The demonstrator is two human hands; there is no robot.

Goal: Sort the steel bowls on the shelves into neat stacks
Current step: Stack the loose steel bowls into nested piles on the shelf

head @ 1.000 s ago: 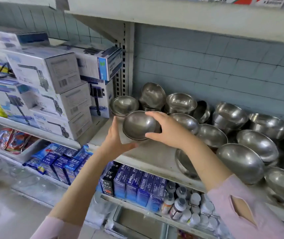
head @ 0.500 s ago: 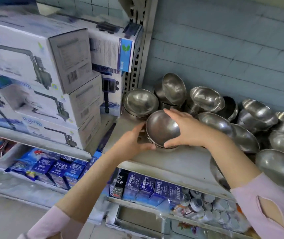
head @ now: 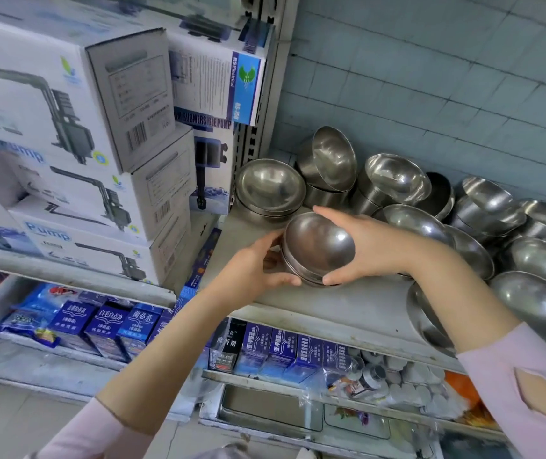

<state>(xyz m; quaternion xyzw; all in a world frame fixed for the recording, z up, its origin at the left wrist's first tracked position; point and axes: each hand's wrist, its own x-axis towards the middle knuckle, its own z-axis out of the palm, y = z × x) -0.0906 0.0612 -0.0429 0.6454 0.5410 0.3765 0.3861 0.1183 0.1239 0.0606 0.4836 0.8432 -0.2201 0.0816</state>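
A small stack of shiny round steel bowls [head: 318,250], nested with their openings up and tipped slightly toward the camera, sits on the front left part of the grey metal shelf [head: 347,303]. It is clasped between both hands. The left hand [head: 255,268] grips its left side, thumb curled along the lower front edge. The right hand [head: 376,246] grips the right side, fingers arched over the far rim and thumb at the lower front.

Just behind it to the left stands a second low stack of steel bowls [head: 270,188]. Farther back, tilted steel bowls [head: 331,160] lean on one another. To the right lies a loose jumble of steel bowls [head: 529,256], many on their sides. On the neighbouring shelf to the left are stacked white cardboard pump boxes [head: 66,127]. Small dark blue cartons [head: 265,349] line the shelf below.
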